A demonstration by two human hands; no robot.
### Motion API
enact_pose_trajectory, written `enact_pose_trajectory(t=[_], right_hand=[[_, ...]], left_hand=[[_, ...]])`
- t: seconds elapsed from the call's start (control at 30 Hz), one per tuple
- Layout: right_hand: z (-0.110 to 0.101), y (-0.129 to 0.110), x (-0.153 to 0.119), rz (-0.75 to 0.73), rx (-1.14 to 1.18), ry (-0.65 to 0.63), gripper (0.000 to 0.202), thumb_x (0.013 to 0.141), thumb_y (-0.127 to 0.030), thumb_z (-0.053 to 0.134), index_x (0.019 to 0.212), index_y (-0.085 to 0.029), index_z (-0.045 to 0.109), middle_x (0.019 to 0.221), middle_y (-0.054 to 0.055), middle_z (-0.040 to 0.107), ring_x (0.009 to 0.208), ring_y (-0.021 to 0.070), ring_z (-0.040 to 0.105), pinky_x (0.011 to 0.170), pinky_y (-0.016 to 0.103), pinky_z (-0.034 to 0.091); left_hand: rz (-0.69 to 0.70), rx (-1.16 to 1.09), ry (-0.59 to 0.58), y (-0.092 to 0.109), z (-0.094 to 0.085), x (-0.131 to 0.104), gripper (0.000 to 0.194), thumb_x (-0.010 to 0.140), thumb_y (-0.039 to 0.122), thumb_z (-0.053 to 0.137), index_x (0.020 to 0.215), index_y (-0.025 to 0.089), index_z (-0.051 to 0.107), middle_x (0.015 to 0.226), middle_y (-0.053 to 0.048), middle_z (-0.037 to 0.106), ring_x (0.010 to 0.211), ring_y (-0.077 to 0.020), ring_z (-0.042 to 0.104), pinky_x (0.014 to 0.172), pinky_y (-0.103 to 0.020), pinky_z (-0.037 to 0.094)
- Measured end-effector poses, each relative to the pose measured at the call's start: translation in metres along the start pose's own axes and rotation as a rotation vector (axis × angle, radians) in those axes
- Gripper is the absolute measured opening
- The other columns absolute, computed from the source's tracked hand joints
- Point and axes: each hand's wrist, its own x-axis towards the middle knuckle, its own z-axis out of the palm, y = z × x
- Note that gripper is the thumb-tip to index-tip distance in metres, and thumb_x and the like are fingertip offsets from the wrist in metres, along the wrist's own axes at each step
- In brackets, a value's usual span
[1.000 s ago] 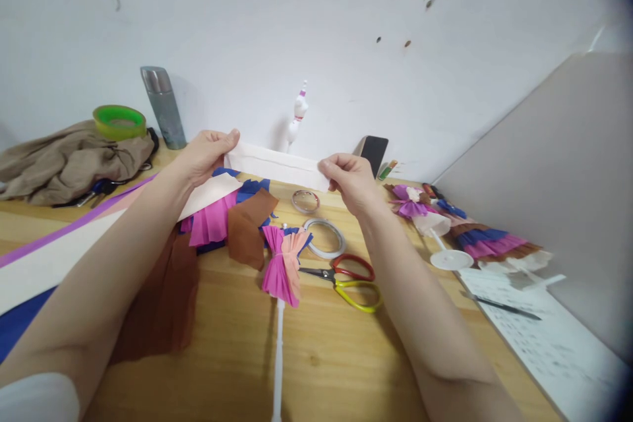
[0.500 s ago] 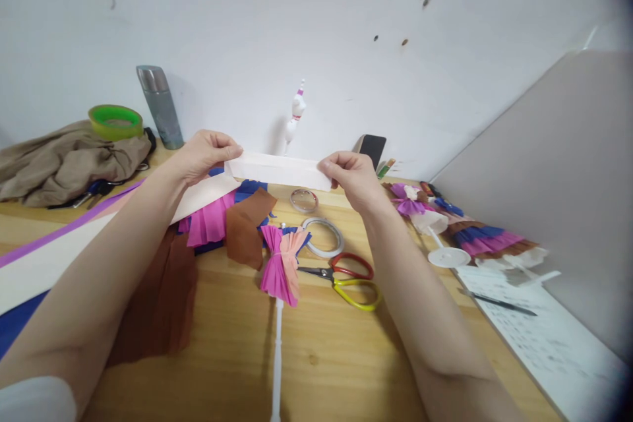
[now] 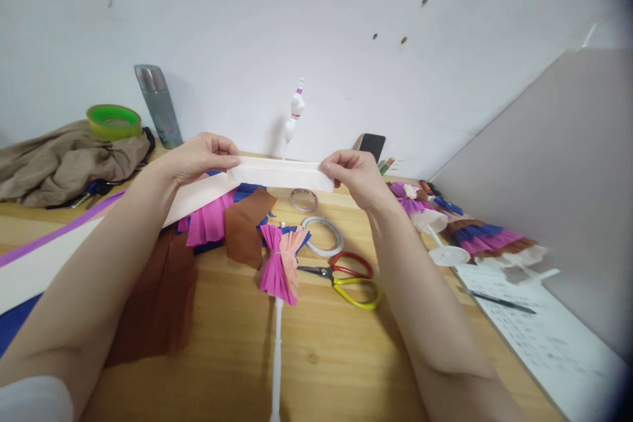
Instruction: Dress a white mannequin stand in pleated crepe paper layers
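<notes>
A cream crepe paper strip point(image 3: 284, 173) is stretched level above the table, a fold line along its upper part. My left hand point(image 3: 205, 157) pinches its left end, and my right hand point(image 3: 352, 175) pinches the right end. From the left hand a long cream length runs down to the left, partly behind my forearm. Below the strip lies a small dress form on a white stand point(image 3: 277, 356), wrapped in pleated pink and peach paper point(image 3: 281, 264) with some blue. Scissors point(image 3: 341, 277) with one red and one yellow handle lie beside it.
Brown paper point(image 3: 163, 303) and pink pleated paper point(image 3: 210, 221) lie at left. Two tape rolls point(image 3: 324, 237) sit mid-table. A flask point(image 3: 161, 109), cloth point(image 3: 64, 165) and green tape roll point(image 3: 113, 122) stand back left; a phone point(image 3: 372, 145), decorated stand point(image 3: 448, 256) and written sheet point(image 3: 544, 343) at right.
Both hands keep their pinch on the cream strip. My left hand has shifted down slightly and its thumb lies flatter along the edge. The strip sits slightly lower at its left end.
</notes>
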Motion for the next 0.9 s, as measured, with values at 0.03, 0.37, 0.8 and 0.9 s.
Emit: enact_pose_trajectory(t=[0.03, 0.37, 0.8, 0.9], right_hand=[[0.0, 0.0, 0.0, -0.002, 0.0, -0.003, 0.019, 0.06, -0.033, 0.075, 0.058, -0.016, 0.066, 0.05, -0.002, 0.057, 0.045, 0.0083, 0.047, 0.043, 0.023, 0.037], [0.001, 0.0, -0.001, 0.01, -0.003, 0.002, 0.019, 0.06, -0.032, 0.075, 0.057, -0.016, 0.066, 0.049, -0.002, 0.058, 0.045, 0.0082, 0.047, 0.044, 0.023, 0.039], [-0.003, 0.003, 0.001, -0.006, 0.002, -0.022, 0.019, 0.062, -0.032, 0.075, 0.058, -0.016, 0.066, 0.049, -0.002, 0.057, 0.045, 0.0078, 0.047, 0.043, 0.022, 0.038], [-0.004, 0.004, 0.001, -0.006, 0.007, -0.03, 0.019, 0.062, -0.033, 0.076, 0.058, -0.016, 0.066, 0.049, -0.002, 0.057, 0.045, 0.0078, 0.047, 0.043, 0.022, 0.038]], left_hand=[[-0.005, -0.025, 0.006, 0.0, 0.0, 0.0, 0.015, 0.06, 0.03, 0.08, 0.066, 0.018, 0.073, 0.064, -0.004, 0.07, 0.06, -0.0156, 0.063, 0.062, -0.028, 0.05], [-0.011, -0.148, 0.083, -0.003, 0.008, 0.001, 0.024, 0.061, 0.037, 0.08, 0.059, 0.017, 0.067, 0.058, -0.003, 0.065, 0.055, -0.0148, 0.059, 0.058, -0.029, 0.049], [0.056, -0.043, 0.053, 0.008, 0.003, -0.004, 0.014, 0.062, 0.027, 0.076, 0.058, 0.015, 0.07, 0.054, -0.001, 0.062, 0.053, -0.0103, 0.051, 0.055, -0.024, 0.04], [0.045, -0.075, 0.09, 0.006, 0.004, -0.003, 0.012, 0.06, 0.026, 0.077, 0.059, 0.016, 0.072, 0.056, -0.001, 0.064, 0.055, -0.0121, 0.054, 0.057, -0.026, 0.042]])
